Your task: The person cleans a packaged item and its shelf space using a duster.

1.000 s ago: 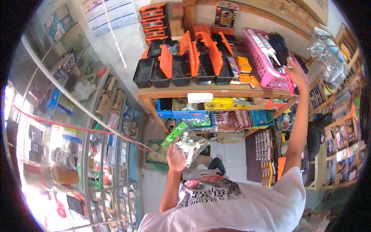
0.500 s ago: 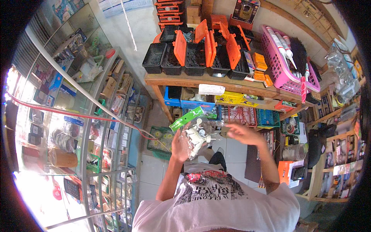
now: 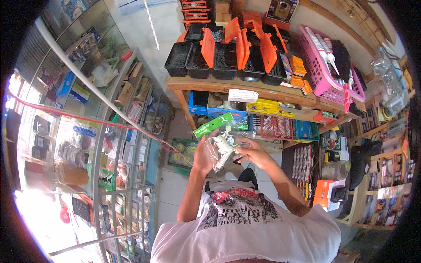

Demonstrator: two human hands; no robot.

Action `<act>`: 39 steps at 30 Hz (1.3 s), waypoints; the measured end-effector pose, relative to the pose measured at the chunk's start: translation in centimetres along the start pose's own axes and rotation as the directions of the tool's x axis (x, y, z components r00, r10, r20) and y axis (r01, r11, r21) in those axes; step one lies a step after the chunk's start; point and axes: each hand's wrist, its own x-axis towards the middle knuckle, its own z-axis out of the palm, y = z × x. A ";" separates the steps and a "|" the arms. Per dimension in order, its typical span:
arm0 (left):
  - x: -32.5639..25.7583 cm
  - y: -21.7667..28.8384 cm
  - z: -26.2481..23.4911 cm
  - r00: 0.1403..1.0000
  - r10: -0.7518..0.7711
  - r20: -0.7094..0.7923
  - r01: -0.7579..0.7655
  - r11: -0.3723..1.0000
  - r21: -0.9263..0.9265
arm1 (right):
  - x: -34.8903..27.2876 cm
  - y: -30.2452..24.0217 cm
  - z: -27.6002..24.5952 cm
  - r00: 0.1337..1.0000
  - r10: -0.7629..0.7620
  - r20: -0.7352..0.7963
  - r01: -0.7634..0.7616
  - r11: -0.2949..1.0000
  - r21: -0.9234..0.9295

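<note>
A clear plastic bag with a green header card hangs in front of my chest, tilted with its card toward the upper left. Inside it are white plastic fittings whose exact kind I cannot make out. My left hand is wrapped round the bag's left side, below the card. On the opposite side my right hand pinches the bag's edge, thumb and fingers close together beside the white pieces.
Beyond the bag stands a wooden table with black bins under orange lids and a pink basket of sealant tubes. Glass shelving lines my left. A green crate sits on the floor; stocked shelves fill the right.
My right hand, apart from the bag before, has come in leftward and closed on its right side. The bag has shifted slightly, with my left hand still holding it.
</note>
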 end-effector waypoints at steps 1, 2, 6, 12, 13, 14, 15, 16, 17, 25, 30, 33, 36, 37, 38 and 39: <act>-0.2 0.1 -0.3 1.000 0.002 0.007 -0.002 1.000 0.009 | 0.2 0.0 0.1 1.000 -0.002 -0.005 0.002 1.000 0.016; -0.4 0.1 -0.7 1.000 0.004 -0.022 -0.004 1.000 0.000 | 0.4 -0.1 0.1 1.000 -0.001 -0.017 0.001 1.000 0.025; -1.7 -0.1 -2.2 0.997 -0.010 -0.072 0.012 0.999 0.037 | 1.3 -1.3 -0.5 0.990 -0.043 -0.137 0.057 0.993 0.099; -3.8 -1.2 -5.5 0.994 -0.083 -0.073 0.086 0.995 0.045 | 4.6 -3.8 -2.6 0.948 -0.111 -0.297 0.175 0.964 0.199; -4.1 -1.5 -6.1 0.992 -0.102 -0.075 0.105 0.994 0.029 | 5.5 -4.1 -2.8 0.940 -0.111 -0.322 0.182 0.963 0.198; -4.4 -1.9 -6.6 0.988 -0.123 -0.097 0.126 0.992 0.026 | 6.4 -4.5 -3.0 0.941 -0.140 -0.308 0.206 0.959 0.194; -4.7 -2.2 -7.1 0.984 -0.136 -0.112 0.138 0.990 0.009 | 7.4 -4.9 -3.0 0.934 -0.148 -0.325 0.216 0.959 0.185; -5.0 -2.6 -7.5 0.986 -0.138 -0.096 0.135 0.990 -0.034 | 8.4 -5.2 -3.0 0.920 -0.142 -0.364 0.218 0.960 0.176; -5.3 -2.9 -7.8 0.987 -0.138 -0.087 0.133 0.989 -0.067 | 9.4 -5.6 -2.9 0.917 -0.156 -0.366 0.227 0.961 0.158; -7.5 -4.0 -8.0 0.988 -0.114 -0.101 0.101 0.986 -0.131 | 18.5 -7.4 -3.7 0.857 -0.122 -0.500 0.166 0.985 0.043; -8.3 -3.8 -8.0 0.984 -0.072 -0.162 0.054 0.992 -0.111 | 22.4 -6.1 -5.2 0.868 -0.075 -0.491 0.042 0.996 -0.078; -8.5 -3.5 -8.1 0.982 -0.047 -0.180 0.027 0.993 -0.114 | 22.1 -6.5 -5.9 0.925 -0.065 -0.375 0.039 0.996 -0.077; -8.5 -3.4 -8.3 0.981 -0.056 -0.187 0.038 0.994 -0.100 | 20.6 -7.9 -5.0 0.924 0.065 -0.378 -0.114 0.988 -0.109; -8.5 -3.4 -8.4 0.983 -0.054 -0.175 0.038 0.995 -0.095 | 19.7 -8.3 -4.6 0.925 0.095 -0.368 -0.162 0.975 -0.155; -8.5 -3.4 -8.4 0.982 -0.051 -0.183 0.037 0.996 -0.082 | 18.5 -8.5 -4.3 0.922 0.027 -0.385 -0.116 0.971 -0.210; -8.5 -3.4 -8.5 0.982 -0.052 -0.184 0.038 0.996 -0.077 | 17.4 -8.5 -3.9 0.920 -0.046 -0.388 -0.064 0.962 -0.266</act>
